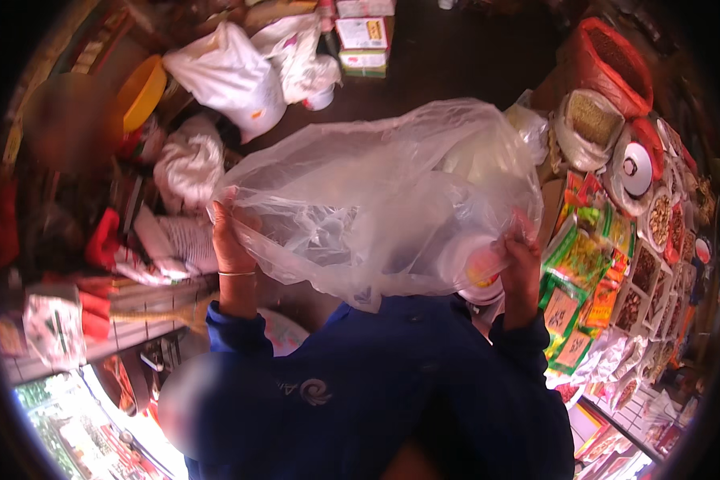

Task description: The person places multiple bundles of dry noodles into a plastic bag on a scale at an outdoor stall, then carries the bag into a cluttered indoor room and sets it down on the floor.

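A large clear plastic bag (360, 174) is stretched between my two hands in front of my chest. My left hand (233, 237) grips its rim at the left side, a thin bracelet at the wrist. On the right, my right hand (519, 252) pinches the bag's edge. The film spreads wide and looks puffed out with air. Through it shows a round white container (474, 264) with a red and yellow label, low on the right. Whether anything lies inside the bag cannot be told.
White sacks (234, 81) stand at the upper left beside a yellow basin (143, 93). Stacked boxes (363, 45) are at the top. On the right are a red bag of dried goods (615, 66), an open bag of grain (591, 123), green packets (576, 258) and several trays of dried goods (645, 267).
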{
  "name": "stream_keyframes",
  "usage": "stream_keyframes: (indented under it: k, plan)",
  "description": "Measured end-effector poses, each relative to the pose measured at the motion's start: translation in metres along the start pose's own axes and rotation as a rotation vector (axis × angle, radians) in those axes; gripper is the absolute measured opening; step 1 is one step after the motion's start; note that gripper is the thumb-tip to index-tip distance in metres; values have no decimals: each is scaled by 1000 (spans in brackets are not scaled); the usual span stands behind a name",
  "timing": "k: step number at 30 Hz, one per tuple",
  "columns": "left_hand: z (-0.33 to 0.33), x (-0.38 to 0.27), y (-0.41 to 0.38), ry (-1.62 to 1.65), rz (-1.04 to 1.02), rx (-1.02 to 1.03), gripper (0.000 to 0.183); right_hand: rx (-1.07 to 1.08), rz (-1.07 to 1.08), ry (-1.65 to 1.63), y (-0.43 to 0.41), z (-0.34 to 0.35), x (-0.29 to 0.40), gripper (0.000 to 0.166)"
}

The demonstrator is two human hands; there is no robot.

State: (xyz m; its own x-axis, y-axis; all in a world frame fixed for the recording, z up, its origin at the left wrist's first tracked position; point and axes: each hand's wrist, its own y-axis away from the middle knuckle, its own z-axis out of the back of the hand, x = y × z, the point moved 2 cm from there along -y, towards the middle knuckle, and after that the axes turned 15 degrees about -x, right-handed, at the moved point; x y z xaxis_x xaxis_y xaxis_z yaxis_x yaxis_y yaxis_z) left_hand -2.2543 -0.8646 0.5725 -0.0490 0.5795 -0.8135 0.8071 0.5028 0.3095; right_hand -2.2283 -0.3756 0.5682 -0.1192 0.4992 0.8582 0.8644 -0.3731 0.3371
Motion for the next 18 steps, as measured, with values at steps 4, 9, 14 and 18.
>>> stream_keyframes:
  k: [4, 9, 14, 18]
  plan:
    - [-97, 31, -93, -93, -50, -14, 54, -1, 101, -77, -115, -23, 18, 58]
    - [-237, 36, -155, -101, -41, 78, 58, 50, 127, -62, -239, -76, 70, 61]
    - [-309, 70, -241, -119, 18, 139, 63, -5, 120, -59, -343, -108, 101, 61]
    - [-398, 115, -311, -192, 17, 46, 61, -83, 89, -90, -437, -133, 102, 48]
